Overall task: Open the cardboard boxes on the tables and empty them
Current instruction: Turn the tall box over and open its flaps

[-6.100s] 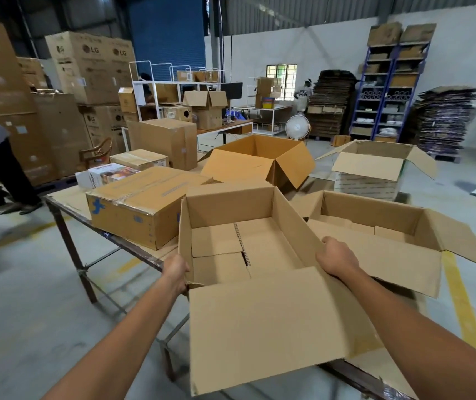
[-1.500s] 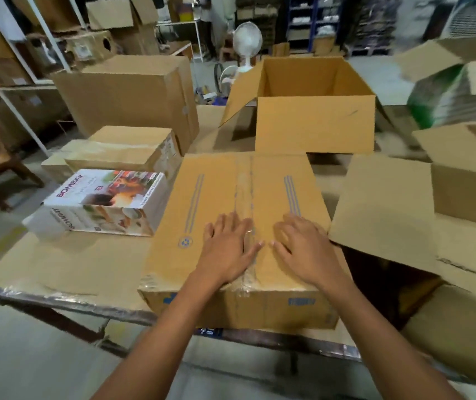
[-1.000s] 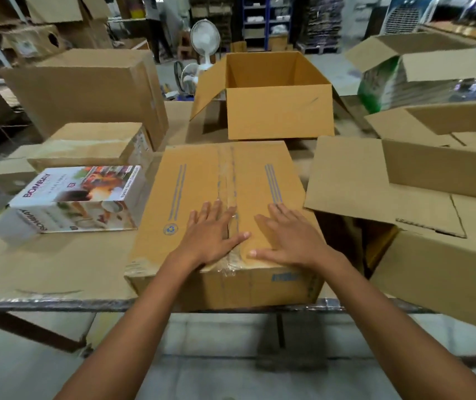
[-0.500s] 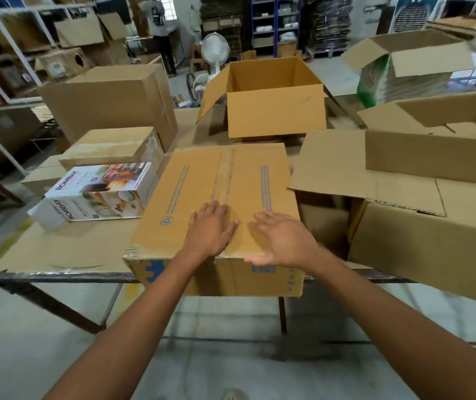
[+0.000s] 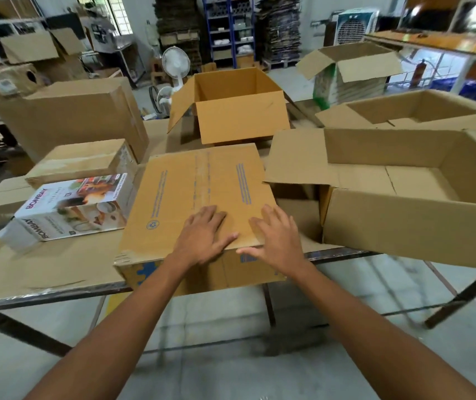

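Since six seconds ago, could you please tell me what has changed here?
The left hand and right hand let go of the open box and lie flat on the sealed box, which they have drawn toward the person, past the table edge. It remains sealed; the printed box beside it stays put.

Under your palms the closed box (image 5: 196, 192) is warm tan, with blue dashed stripes, a round blue mark left of your left hand (image 5: 202, 235) and blue shapes on its front. Further left, a white carton (image 5: 72, 209) carries red lettering and a colourful photo. Right of your right hand (image 5: 277, 238), the open box (image 5: 404, 226) is paler brown.
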Tool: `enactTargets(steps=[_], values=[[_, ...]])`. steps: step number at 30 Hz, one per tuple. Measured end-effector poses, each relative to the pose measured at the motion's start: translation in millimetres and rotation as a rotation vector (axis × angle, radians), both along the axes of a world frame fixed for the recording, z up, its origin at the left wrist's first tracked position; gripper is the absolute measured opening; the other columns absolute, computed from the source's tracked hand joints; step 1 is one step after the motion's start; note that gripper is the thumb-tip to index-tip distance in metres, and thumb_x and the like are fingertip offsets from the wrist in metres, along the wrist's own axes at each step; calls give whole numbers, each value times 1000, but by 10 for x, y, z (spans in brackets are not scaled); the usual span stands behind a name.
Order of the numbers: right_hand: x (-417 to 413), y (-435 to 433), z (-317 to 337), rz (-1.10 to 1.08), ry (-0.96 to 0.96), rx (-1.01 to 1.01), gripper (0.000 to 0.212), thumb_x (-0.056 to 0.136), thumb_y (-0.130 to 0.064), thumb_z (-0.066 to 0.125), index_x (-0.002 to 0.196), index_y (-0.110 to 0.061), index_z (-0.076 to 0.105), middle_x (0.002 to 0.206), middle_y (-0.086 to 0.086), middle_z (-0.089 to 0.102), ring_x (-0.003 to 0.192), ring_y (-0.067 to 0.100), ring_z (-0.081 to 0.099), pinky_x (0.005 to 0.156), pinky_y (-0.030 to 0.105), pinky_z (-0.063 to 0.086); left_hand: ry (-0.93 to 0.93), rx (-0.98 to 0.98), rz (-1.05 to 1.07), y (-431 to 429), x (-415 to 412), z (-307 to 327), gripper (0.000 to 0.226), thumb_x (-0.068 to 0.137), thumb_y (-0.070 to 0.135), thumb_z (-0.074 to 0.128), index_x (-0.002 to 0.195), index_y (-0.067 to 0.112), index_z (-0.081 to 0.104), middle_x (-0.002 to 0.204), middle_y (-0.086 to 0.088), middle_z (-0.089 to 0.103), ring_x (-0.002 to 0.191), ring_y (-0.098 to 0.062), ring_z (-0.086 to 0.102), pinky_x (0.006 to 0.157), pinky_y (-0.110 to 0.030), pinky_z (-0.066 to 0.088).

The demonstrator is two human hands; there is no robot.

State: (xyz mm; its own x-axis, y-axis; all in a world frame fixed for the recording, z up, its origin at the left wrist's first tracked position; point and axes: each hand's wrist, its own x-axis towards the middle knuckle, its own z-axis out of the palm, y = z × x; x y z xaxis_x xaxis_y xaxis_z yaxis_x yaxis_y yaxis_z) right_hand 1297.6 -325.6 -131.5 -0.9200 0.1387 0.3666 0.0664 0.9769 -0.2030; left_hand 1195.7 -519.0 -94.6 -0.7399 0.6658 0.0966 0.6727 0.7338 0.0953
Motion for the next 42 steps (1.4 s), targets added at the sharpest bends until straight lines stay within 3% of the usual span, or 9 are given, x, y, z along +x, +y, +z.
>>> enactTargets(steps=[2,5,11,15,18,21,31,35,42], values=[[17,6,54,-54,-68,-204,98,73,-95,25,137,-28,55,158,13,33,143,39,30,111,57,37,-59,-49,40,32,18,18,103,76,89,5,158,28,21,167,-4,10,154,-26,9,122,-53,12],[33,-10,92,-158,-61,-664,67,95,-70,37,147,-27,42,159,9,34,142,31,35,110,52,39,-127,-95,103,92,15,44,94,83,86,10,159,31,13,168,-4,1,154,-29,1,120,-60,5],[270,-46,-33,-301,-37,-1561,57,103,-63,20,126,-28,59,116,1,65,104,16,61,77,34,48,-45,-23,28,465,120,107,75,94,72,27,144,17,39,157,-16,30,147,-31,23,119,-58,17],[484,-68,-335,-582,-130,-1723,43,107,-50,30,100,-18,58,104,8,61,86,16,53,88,41,43,-62,-43,34,592,228,32,81,93,76,18,154,25,26,165,-15,16,152,-33,11,121,-60,7],[537,-124,-569,-608,-198,-1913,47,97,-57,49,116,-15,57,106,7,62,77,18,60,73,32,49,-40,-46,73,556,266,15,83,91,79,17,155,26,25,165,-14,14,153,-33,6,120,-62,4],[449,-181,-616,-594,-134,-2183,61,96,-63,46,126,-12,58,113,17,68,101,29,67,90,41,52,-29,-56,165,516,329,0,84,88,82,14,152,30,27,165,-13,15,153,-37,2,114,-69,1],[94,-303,15,-333,-190,-2213,61,90,-66,54,119,-14,68,114,15,72,112,34,63,100,51,48,-352,184,425,29,-92,718,95,78,92,16,154,36,24,165,-6,18,150,-36,16,116,-66,10],[-185,-276,626,-92,-90,-2109,43,98,-52,54,122,-18,66,115,14,73,114,33,63,100,58,48,-525,604,394,-216,-321,1077,90,82,87,31,151,29,39,156,-3,39,143,-29,37,118,-49,26],[-491,-180,1697,20,-3,-1638,34,94,-47,62,116,-21,66,115,6,71,107,25,62,85,46,51,-891,1156,269,-468,-354,1436,65,95,72,36,134,26,61,118,-12,72,107,-30,70,89,-45,57]])
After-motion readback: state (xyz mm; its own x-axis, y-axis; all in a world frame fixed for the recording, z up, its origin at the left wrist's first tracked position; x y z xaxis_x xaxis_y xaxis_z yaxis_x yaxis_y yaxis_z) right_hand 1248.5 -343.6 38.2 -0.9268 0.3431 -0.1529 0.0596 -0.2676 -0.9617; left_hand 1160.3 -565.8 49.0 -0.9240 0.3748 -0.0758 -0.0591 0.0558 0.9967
